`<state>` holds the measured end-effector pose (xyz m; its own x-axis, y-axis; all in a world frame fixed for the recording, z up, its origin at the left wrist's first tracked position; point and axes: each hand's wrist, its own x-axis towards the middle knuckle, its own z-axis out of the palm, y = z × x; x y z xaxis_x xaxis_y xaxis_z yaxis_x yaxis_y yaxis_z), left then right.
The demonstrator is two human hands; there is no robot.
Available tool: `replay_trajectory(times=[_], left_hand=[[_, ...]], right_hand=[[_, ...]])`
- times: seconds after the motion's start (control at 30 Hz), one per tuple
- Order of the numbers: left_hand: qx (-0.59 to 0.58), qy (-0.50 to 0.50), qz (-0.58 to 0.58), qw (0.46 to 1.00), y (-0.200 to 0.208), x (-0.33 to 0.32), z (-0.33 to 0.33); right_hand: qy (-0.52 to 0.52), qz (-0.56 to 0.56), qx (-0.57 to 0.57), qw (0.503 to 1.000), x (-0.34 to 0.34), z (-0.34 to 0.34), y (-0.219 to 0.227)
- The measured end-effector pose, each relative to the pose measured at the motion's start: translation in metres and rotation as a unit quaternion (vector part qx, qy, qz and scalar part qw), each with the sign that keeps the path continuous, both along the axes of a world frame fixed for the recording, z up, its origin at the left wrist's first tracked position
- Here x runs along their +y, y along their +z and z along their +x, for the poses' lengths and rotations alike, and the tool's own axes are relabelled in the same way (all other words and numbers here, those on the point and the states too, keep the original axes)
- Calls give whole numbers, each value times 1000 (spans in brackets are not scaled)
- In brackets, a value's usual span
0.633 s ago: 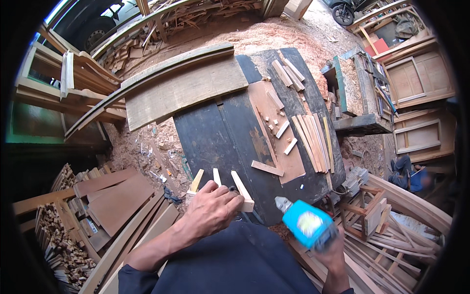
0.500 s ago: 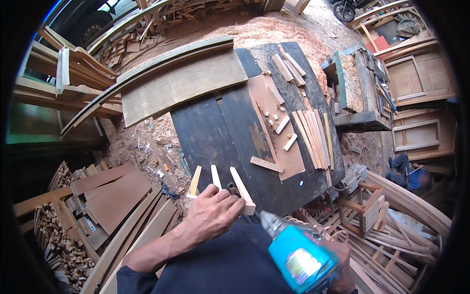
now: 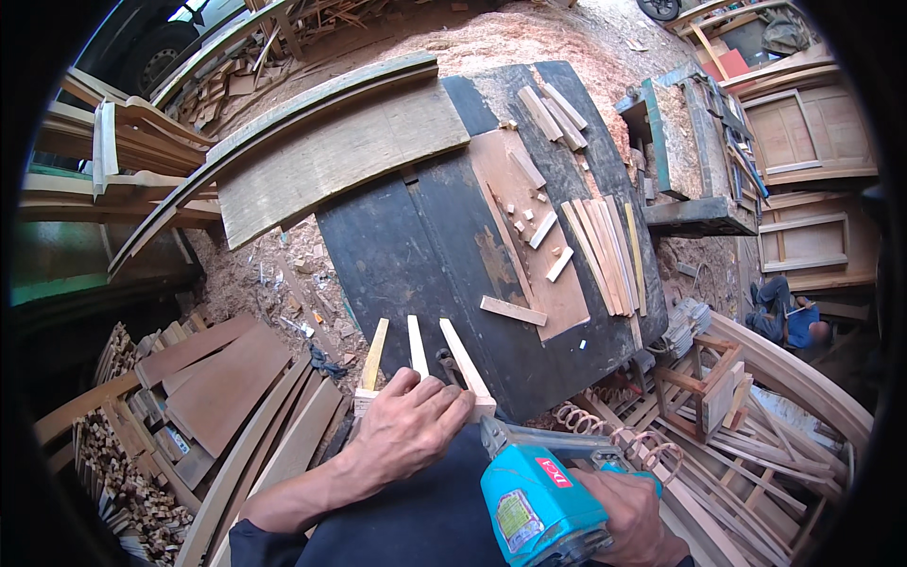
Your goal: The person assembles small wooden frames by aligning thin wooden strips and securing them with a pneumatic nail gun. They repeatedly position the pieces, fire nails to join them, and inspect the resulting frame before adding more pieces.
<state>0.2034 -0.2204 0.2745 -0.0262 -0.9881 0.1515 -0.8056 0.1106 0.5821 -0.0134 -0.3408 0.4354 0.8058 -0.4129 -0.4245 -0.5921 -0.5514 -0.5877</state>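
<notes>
My left hand (image 3: pixel 411 430) is closed over the crosspiece of a small comb-shaped wooden frame (image 3: pixel 463 357), in front of my body. Three pale slats stick out from it toward the table, and my fingers hide part of the crosspiece. In my right hand (image 3: pixel 624 515) is the handle of a teal nail gun (image 3: pixel 529 496). Its metal nose is at the right end of the crosspiece, close beside my left knuckles; whether it touches the wood I cannot tell. A coiled air hose (image 3: pixel 619 433) runs beyond the gun.
The dark worktable (image 3: pixel 397 255) carries a bundle of thin strips (image 3: pixel 602 255), small offcuts and a brown panel (image 3: pixel 567 317). A long board (image 3: pixel 340 151) crosses its far left. Stacked timber (image 3: pixel 227 378) lies at left. A person (image 3: pixel 794 321) is low down at far right.
The nail gun has swung left and turned, bringing its nose up to the right end of the wooden frame. My left hand keeps its hold. The view has shifted slightly.
</notes>
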Motion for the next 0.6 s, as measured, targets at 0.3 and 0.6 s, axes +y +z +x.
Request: replay_trajectory(times=[0.3,0.6], left_hand=[[-2,7,17,1000,1,2,-1],[-1,8,-8,1000,-2,3,-3]], right_hand=[[-10,-7,8,1000,1,6,-1],[-1,-17,24,1000,5,11,1]])
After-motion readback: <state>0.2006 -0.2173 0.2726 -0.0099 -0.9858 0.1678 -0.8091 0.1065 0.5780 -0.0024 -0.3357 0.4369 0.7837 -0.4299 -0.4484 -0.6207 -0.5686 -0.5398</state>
